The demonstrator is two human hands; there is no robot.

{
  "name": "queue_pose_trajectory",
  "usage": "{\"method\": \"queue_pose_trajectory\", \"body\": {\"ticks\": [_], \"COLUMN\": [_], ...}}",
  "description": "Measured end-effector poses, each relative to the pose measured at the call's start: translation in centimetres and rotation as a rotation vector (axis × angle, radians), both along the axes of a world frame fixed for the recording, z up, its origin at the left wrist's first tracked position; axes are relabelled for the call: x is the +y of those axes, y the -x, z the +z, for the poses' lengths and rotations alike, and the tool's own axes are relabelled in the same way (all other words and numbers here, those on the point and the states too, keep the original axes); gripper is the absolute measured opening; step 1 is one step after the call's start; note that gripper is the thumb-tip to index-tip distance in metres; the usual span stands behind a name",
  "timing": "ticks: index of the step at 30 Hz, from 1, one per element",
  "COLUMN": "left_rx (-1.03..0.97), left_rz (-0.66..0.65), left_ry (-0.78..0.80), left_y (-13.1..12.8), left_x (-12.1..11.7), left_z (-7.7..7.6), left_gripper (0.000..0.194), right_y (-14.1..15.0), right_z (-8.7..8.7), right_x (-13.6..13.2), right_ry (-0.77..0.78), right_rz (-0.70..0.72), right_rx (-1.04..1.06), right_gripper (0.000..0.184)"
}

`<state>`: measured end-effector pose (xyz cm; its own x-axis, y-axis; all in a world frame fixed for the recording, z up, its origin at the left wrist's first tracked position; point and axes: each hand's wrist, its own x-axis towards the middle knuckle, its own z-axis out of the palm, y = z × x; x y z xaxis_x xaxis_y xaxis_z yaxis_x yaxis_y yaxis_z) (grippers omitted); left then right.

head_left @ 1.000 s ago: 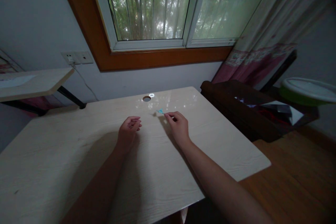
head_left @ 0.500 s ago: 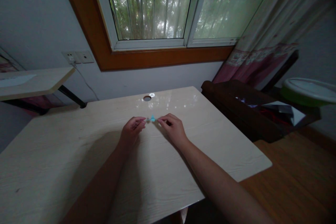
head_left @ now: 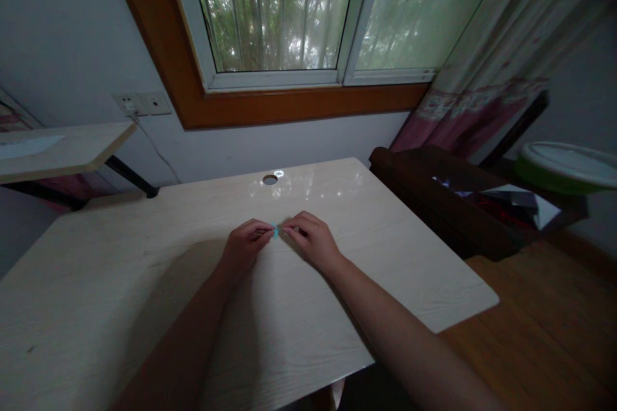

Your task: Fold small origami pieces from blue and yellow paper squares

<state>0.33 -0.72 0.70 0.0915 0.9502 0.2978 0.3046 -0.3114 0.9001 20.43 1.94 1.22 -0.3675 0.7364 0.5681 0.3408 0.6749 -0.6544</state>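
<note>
Between my two hands, just over the desk (head_left: pixel 299 308), is a small light-blue piece (head_left: pixel 276 230); its exact kind is too small to make out. My left hand (head_left: pixel 247 243) pinches it from the left, thumb and forefinger closed at its edge. From the right, the fingertips of my right hand (head_left: pixel 312 237) pinch together on a thin end of the same piece. Both sets of fingertips are close together and hide much of it.
A round cable hole (head_left: pixel 270 180) is near the desk's back edge. At the left, a raised shelf (head_left: pixel 62 151) stands on black legs. Dark wooden furniture (head_left: pixel 419 192) adjoins the right side, with a green-and-white tub (head_left: pixel 563 170) above it. A window (head_left: pixel 274 19) is behind.
My left hand has moved right and slightly down, bringing the fingertips closer together. The light-blue piece sits a little lower and to the left, more covered by fingers.
</note>
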Motion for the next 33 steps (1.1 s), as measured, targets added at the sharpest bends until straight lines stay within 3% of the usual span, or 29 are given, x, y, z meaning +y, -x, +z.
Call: {"method": "queue_pose_trajectory", "body": {"ticks": [12,21,33], "left_rx": [0.095,0.148,0.188], "left_rz": [-0.039,-0.060,0.017], "left_ry": [-0.068,-0.130,-0.204], "left_y": [0.0,0.0,0.1], "left_x": [0.0,0.2,0.3], "left_z": [0.4,0.1,-0.6], "left_gripper": [0.013,0.011,0.007], "right_y": [0.0,0.0,0.0], "right_z": [-0.3,-0.3,-0.8], "right_x": [0.0,-0.1,0.2], "right_ry": [0.099,0.070,0.044], "right_rz": [0.097,0.051,0.017], "right_rx": [-0.061,-0.113,-0.087], "right_gripper": [0.013,0.009,0.008]}}
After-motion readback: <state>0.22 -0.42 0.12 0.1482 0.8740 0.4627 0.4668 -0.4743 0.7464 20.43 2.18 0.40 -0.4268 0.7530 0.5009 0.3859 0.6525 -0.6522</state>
